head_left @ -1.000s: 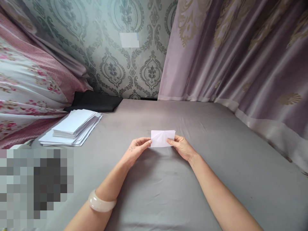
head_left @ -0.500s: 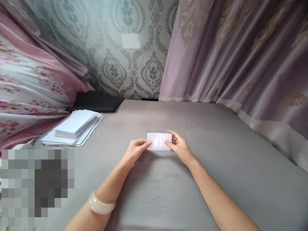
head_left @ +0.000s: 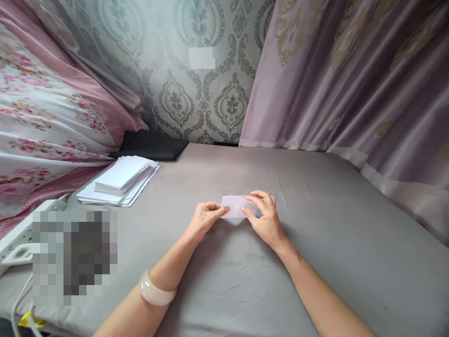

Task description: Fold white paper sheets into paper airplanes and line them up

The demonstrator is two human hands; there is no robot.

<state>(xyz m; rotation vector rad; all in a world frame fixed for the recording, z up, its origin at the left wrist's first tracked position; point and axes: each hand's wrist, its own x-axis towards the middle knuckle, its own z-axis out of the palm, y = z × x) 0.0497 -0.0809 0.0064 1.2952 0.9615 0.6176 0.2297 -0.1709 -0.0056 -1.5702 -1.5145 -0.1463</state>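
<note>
A small folded sheet of white paper (head_left: 234,208) is held up above the grey cloth, with creases on its near face. My left hand (head_left: 207,216) pinches its left edge, the thumb in front and the fingers behind. At the right end, my right hand (head_left: 265,219) has its thumb low on the paper and its forefinger over the upper right part. That hand covers the right edge, so how the flap lies there is hidden. A pale bangle (head_left: 157,290) circles my left forearm.
A stack of white paper (head_left: 121,180) lies at the left, in front of a folded black cloth (head_left: 152,145). Grey cloth (head_left: 217,271) covers the surface. A power strip (head_left: 26,229) with cables sits at the left edge. Curtains (head_left: 315,93) hang on the right.
My right hand has shifted from the paper's right edge, its forefinger now over the front of the upper right part. My left hand keeps its pinch. The view has turned slightly left.
</note>
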